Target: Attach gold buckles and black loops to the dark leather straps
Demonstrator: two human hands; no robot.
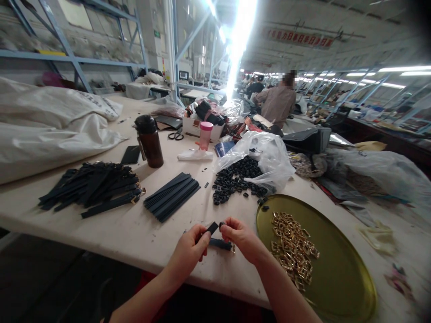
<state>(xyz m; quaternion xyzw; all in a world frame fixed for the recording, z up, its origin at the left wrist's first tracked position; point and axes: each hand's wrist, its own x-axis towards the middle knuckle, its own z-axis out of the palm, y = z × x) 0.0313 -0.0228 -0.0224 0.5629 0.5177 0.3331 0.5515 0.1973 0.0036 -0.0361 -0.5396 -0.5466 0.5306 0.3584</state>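
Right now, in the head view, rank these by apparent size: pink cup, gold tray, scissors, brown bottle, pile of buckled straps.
1. Gold tray
2. Pile of buckled straps
3. Brown bottle
4. Pink cup
5. Scissors
The tray's nearness may enlarge it.

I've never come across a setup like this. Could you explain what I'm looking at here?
There is no machine: the left hand and right hand are a person's own, seen from a camera on that person's head. The left grips a black strip; the right holds a small black loop. On the table, from left to right, lie piled straps, flat strips, more loops by a plastic bag, and a tray of gold buckles. A dark bottle stands behind the strips.
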